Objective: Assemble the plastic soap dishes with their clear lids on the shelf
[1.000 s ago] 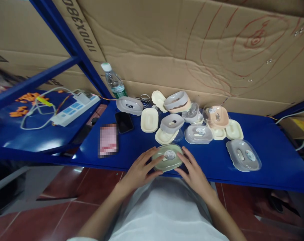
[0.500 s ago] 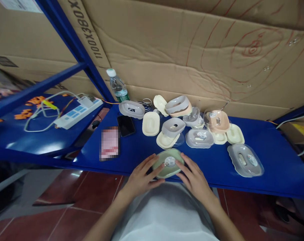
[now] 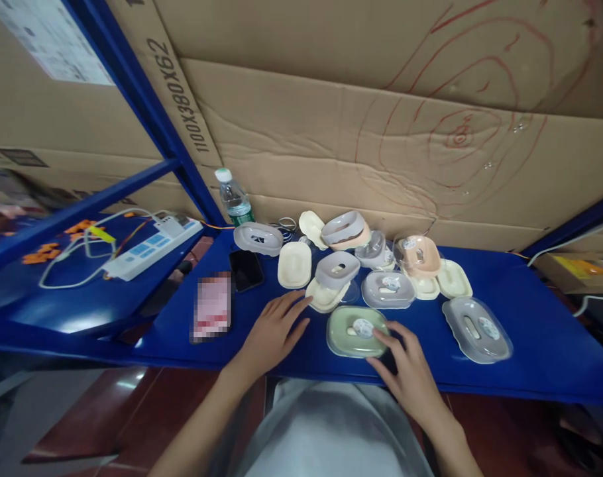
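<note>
A green soap box (image 3: 341, 334) with a clear lid and a round sticker rests near the table's front edge. My right hand (image 3: 408, 368) has its thumb at the box's front edge and a finger on the lid, holding its right end. To the left of it, my left hand (image 3: 274, 331) is open with fingers spread over the table, apart from the green box. Its fingertips are close to a cream soap dish tray (image 3: 324, 298), on which a grey soap dish part (image 3: 338, 267) partly lies. Just behind the green box sits a lidded grey soap box (image 3: 388, 289).
More soap dish parts lie at the back, among them a peach one (image 3: 421, 255). Another grey lidded box (image 3: 478, 331) stands at right. Leftward are a phone (image 3: 246, 269), a blurred pink item (image 3: 212, 308), a bottle (image 3: 234, 199) and a power strip (image 3: 152, 248). Cardboard (image 3: 291, 119) stands behind.
My left hand has let go of the green soap box and moved left. The box has gone from between both hands, tilted, to lying flat on the table. The view has shifted slightly.
</note>
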### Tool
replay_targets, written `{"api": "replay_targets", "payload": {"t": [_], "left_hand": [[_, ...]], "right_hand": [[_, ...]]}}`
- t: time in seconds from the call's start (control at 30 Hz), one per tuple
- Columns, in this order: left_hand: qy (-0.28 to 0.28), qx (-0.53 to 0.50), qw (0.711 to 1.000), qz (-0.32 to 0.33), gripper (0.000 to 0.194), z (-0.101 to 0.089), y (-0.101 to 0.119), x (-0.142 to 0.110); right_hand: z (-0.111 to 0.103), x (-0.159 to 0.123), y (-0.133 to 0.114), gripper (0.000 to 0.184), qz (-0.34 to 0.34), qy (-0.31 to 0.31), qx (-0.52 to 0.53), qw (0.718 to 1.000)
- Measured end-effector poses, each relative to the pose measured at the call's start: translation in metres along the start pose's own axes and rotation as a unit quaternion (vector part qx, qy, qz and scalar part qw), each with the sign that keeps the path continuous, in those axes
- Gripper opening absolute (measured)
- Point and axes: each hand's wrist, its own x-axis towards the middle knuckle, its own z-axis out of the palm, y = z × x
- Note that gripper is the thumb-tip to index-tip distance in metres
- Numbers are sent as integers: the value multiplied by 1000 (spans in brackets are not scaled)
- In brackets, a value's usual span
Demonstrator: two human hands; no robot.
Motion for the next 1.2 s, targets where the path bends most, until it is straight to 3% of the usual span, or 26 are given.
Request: {"api": "replay_targets", "payload": {"t": [0.2, 0.37, 0.5, 0.7, 0.87, 1.0, 1.2], "left_hand": [[-57, 43, 996, 61, 41, 28, 11, 16], [-10, 29, 999, 32, 32, 36, 9, 6], [21, 26, 999, 9, 24, 32, 2, -4], [43, 28, 999, 13, 22, 32, -2, -7], [44, 25, 999, 19, 22, 34, -5, -6], [46, 27, 998, 32, 23, 34, -6, -6], [35, 31, 998, 31, 25, 36, -7, -7]], "right_hand": [[-44, -38, 58, 45, 82, 23, -65, 994], [-56, -50, 86, 51, 119, 75, -138, 980], [-43, -38, 94, 57, 126, 97, -187, 969], [-32, -22, 98, 60, 120, 69, -216, 967], [-46, -29, 86, 50, 54, 51, -215, 974], [-64, -40, 85, 49, 104, 99, -278, 950], [-86, -48, 124, 67, 191, 86, -239, 948]]}}
